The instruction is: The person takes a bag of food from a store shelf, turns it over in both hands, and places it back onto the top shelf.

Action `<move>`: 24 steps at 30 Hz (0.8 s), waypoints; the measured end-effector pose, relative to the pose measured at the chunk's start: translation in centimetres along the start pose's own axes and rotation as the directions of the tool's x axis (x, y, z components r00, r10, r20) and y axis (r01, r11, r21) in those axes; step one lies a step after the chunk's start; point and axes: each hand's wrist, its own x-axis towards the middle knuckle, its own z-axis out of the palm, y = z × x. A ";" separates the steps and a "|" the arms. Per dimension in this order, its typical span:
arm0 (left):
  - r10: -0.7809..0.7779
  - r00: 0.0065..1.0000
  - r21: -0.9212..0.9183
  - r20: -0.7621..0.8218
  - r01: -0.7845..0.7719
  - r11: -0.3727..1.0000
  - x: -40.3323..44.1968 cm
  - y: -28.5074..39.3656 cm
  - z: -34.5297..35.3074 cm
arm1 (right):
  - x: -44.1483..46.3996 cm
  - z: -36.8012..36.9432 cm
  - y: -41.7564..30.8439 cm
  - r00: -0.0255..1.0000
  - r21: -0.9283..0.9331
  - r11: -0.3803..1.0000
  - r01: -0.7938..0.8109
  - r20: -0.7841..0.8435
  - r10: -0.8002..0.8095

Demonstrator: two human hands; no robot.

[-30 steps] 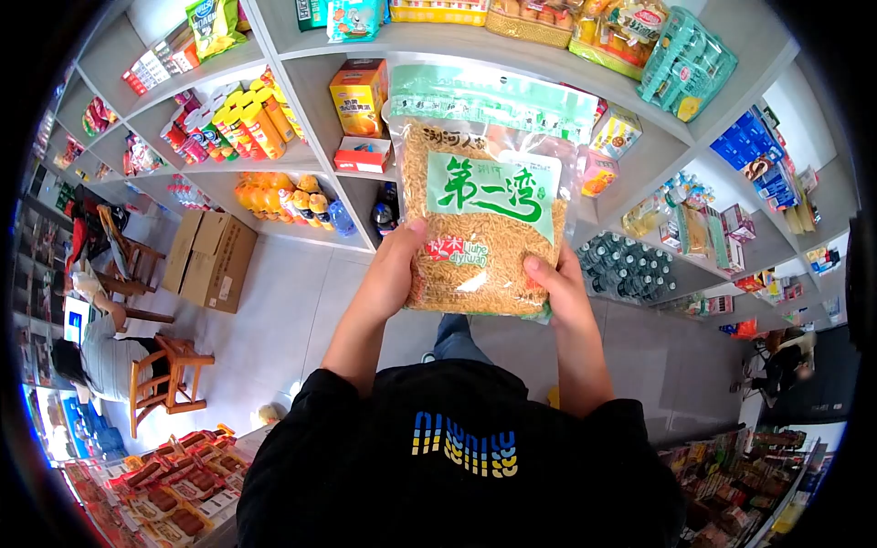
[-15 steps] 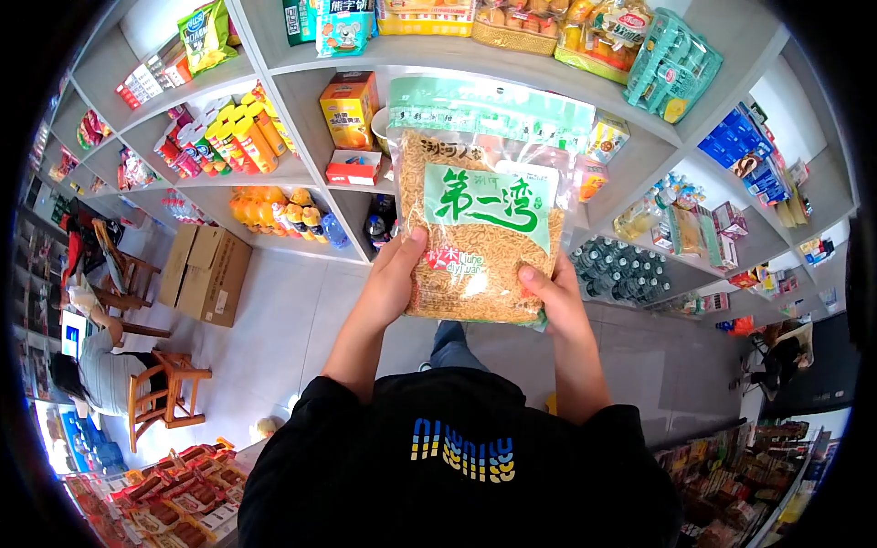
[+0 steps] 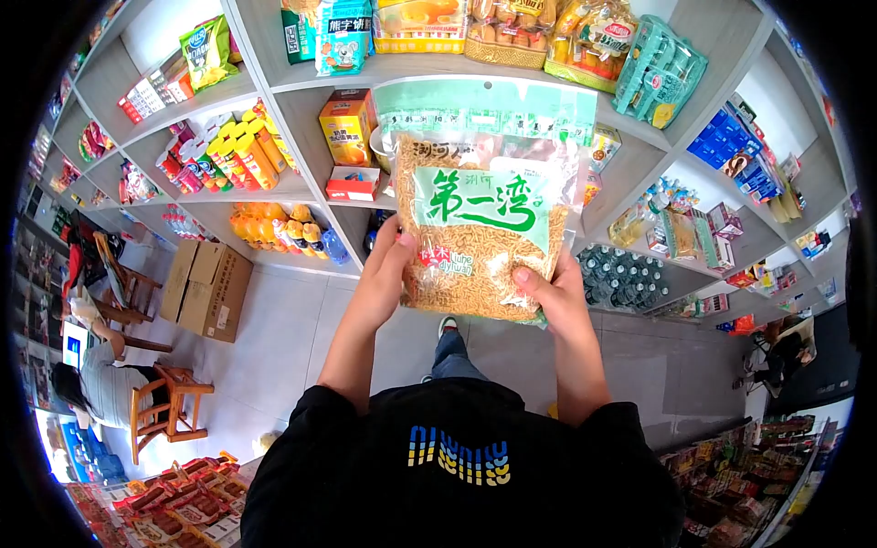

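A large clear bag of brown grain-like snack (image 3: pixel 484 219), with a green top band and a green label, is held upright in front of my chest. My left hand (image 3: pixel 391 260) grips its lower left side, thumb on the front. On the lower right side, my right hand (image 3: pixel 554 288) clasps the bag with the thumb pressed on its front. The other fingers of both hands are mostly hidden behind the bag. Behind it, the shelf (image 3: pixel 311 91) holds a yellow-orange box (image 3: pixel 348 128) and a small red box (image 3: pixel 353 183), partly near the bag's left edge.
Shelves ahead carry bread packs (image 3: pixel 512 36), a teal pack (image 3: pixel 660 73), snack canisters (image 3: pixel 239 151) and dark-capped bottles (image 3: pixel 624 277). A cardboard box (image 3: pixel 208 289) stands on the floor at left. Further left a person (image 3: pixel 102 388) sits on a wooden chair (image 3: pixel 174 406). Packaged snacks (image 3: pixel 174 502) fill the lower left.
The bag and both hands have shifted slightly left, the grip unchanged. My shoe now shows below the bag, and the shelves have shifted slightly in view.
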 end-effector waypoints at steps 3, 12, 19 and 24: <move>-0.130 0.991 -0.020 -0.039 0.129 0.991 -0.3 0.0 -1.3 | 0.2 -0.4 -0.2 1.000 -0.076 0.997 -0.016 -0.009 0.015; 0.218 0.970 0.242 -0.107 -0.187 0.952 -1.4 1.3 -0.6 | 1.0 0.7 0.0 0.985 -0.113 0.990 0.083 -0.139 -0.099; 0.343 0.938 0.310 0.050 -0.341 0.888 -2.4 0.3 3.1 | 1.2 2.7 0.0 0.963 -0.174 0.980 0.093 -0.234 -0.132; 0.241 0.967 0.347 0.080 -0.254 0.903 -2.3 0.1 4.0 | 1.2 3.1 1.4 0.934 -0.461 0.864 0.201 -0.177 -0.311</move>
